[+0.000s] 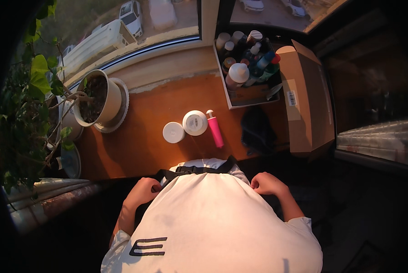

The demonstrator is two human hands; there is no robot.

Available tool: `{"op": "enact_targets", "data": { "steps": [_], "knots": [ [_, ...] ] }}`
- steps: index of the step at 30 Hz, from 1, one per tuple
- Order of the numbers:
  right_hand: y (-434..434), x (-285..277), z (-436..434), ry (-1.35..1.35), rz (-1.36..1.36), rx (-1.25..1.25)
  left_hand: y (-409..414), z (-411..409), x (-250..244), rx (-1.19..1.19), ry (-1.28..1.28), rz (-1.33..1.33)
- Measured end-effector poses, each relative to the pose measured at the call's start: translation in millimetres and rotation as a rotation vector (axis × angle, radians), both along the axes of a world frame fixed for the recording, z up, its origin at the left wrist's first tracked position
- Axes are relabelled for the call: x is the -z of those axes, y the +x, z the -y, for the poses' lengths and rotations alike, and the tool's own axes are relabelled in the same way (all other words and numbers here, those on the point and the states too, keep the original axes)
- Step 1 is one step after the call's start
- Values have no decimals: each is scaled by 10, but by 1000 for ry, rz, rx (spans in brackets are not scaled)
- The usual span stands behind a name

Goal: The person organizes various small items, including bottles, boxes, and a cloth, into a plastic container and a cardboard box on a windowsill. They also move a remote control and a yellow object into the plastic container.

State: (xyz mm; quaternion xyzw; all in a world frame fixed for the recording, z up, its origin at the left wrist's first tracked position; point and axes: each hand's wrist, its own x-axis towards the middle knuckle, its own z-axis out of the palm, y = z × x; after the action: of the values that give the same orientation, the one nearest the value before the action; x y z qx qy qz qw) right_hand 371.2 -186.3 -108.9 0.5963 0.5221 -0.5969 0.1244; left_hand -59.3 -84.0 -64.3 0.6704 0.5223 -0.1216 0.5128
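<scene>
My left hand (pixel 143 191) rests at the left side of my waist, against the white T-shirt (pixel 210 211), its fingers curled and partly hidden. My right hand (pixel 269 184) touches the shirt at the other side, fingertips hidden too; whether either pinches the cloth is unclear. A black strap with a buckle (pixel 187 170) crosses my waist. Before me on the brown wooden sill (pixel 146 143) are a white ribbed cap or jar lid (pixel 173 132), a round white container (pixel 195 123) with a label facing up, and a pink tube (pixel 215 132) with a white plunger-like end.
A dark cloth (pixel 257 131) lies at the right. Behind it, a shallow box (pixel 227 97) holds several bottles, beside a cardboard box (pixel 318 105). A potted plant (pixel 113 102) on a saucer stands at the left, leaves spreading outward. The window frame (pixel 209 20) borders the far side.
</scene>
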Motion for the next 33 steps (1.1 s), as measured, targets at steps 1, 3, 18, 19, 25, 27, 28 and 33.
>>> {"op": "enact_targets", "data": {
  "steps": [1, 3, 18, 19, 25, 27, 28, 33],
  "knots": [
    [-32, 38, 116, -60, -34, 0, 2, -13, -21, 40, -1, -6],
    [-74, 22, 248, -70, -41, 42, -22, 6, 11, 76, -34, -3],
    [-9, 41, 367, 113, -129, 89, 35, 219, 43, 75, 85, -16],
    [-4, 28, 357, 114, -126, 89, 24, 223, 65, 81, 87, -10],
    [35, -42, 344, 172, -153, 99, 7, 208, 61, 98, 48, -3],
    [47, -21, 348, 202, -161, 98, -5, 228, 84, 94, 43, -10],
    [57, 22, 357, 219, -168, 94, -26, 256, 107, 93, 43, 2],
    [84, 64, 397, 274, -165, 111, -28, 180, 170, 141, 42, 46]
  ]
}}
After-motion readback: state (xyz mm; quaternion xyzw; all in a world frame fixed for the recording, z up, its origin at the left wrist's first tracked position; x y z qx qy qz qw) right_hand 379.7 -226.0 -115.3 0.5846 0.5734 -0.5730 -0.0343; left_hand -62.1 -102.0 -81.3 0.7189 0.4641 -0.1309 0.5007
